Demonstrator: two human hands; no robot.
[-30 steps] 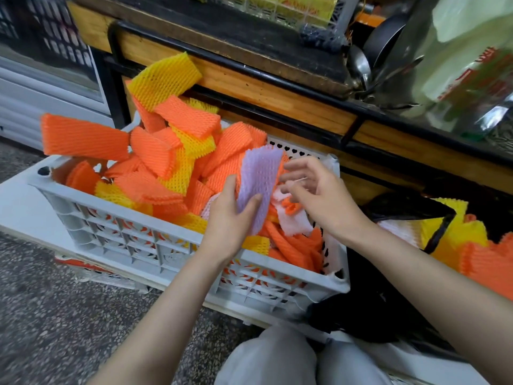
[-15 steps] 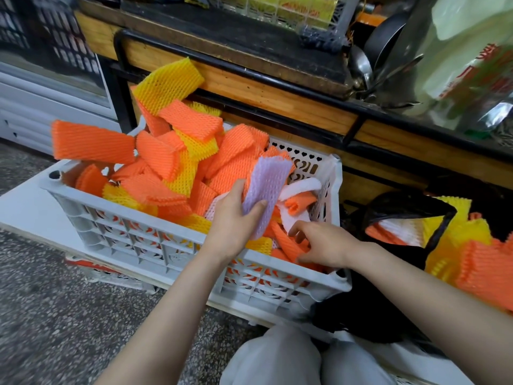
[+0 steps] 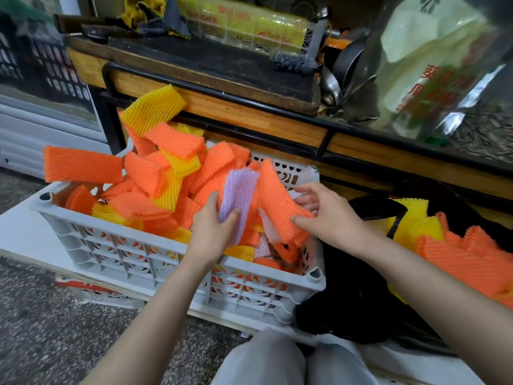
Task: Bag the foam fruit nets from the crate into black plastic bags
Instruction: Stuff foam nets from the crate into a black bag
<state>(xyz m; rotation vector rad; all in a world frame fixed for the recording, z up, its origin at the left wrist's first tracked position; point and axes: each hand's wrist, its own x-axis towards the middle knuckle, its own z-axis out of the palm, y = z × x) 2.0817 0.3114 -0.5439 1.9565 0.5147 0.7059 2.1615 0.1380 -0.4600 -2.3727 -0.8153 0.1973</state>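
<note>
A lilac foam net (image 3: pixel 240 195) is pinched between the thumb and fingers of the left hand (image 3: pixel 213 232), held nearly upright with its long axis running up and slightly right. An orange foam net (image 3: pixel 280 201) is gripped by the right hand (image 3: pixel 330 215), thumb beneath and fingers over its edge; its long axis slants from upper left down to lower right. Both are held above the right end of the grey crate (image 3: pixel 166 262), which is heaped with orange and yellow nets lying at mixed angles. To the right, a black plastic bag (image 3: pixel 358 298) is seen open, with yellow and orange nets beside it. Red characters are printed on a clear packet (image 3: pixel 433 70) above, too blurred to be read.
</note>
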